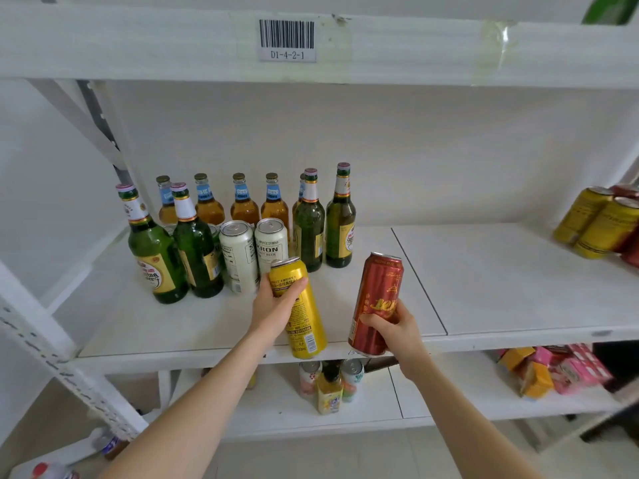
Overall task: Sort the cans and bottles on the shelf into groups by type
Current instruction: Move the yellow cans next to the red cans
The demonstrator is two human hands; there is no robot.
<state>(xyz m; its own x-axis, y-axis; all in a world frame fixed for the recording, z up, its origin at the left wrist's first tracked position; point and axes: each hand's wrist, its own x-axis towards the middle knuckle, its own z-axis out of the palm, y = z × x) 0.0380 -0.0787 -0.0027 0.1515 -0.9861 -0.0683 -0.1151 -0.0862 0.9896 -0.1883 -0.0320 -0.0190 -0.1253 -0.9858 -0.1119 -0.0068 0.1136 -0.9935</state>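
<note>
Bottles of green glass [197, 250] and white metal cans [238, 257] stand left on the white shelf [484, 271]; at its front edge my left hand [276, 302] grips a tall yellow can [306, 330], my right hand [397, 330] a tall red can [375, 295]; more yellow cans [594, 223] far right

My left hand [276, 302] covered part of the label on the yellow can [306, 328]. Behind the green bottles [197, 250] a can [170, 229] showed only its rim. The red cans [632, 252] ran off the right edge.
</note>
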